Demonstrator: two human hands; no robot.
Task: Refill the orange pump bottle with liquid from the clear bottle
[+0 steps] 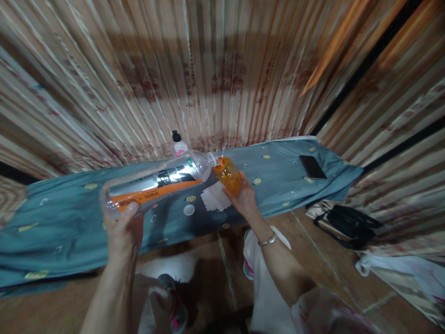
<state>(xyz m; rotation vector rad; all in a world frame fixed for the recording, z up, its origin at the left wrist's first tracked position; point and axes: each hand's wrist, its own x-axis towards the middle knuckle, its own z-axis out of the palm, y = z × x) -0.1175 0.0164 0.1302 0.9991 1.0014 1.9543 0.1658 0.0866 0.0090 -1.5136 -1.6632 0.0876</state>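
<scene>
My left hand [123,227] grips the base end of a large clear plastic bottle [156,183] with a silver and orange label, tipped almost on its side. Its neck points right and meets the mouth of a small orange cup [228,176], which my right hand [243,197] holds from below, tilted toward the bottle. A silver bracelet sits on my right wrist. Both are held above a table covered with a blue-grey patterned cloth [69,218]. Under the cup lies a white cloth piece [213,197], and a small white cap [188,209] rests beside it.
A small pink bottle with a black cap [178,144] stands behind the big bottle. A black phone [312,167] lies at the table's right end. A black bag [347,225] sits on the floor to the right. Striped curtains hang behind. My shoes show below.
</scene>
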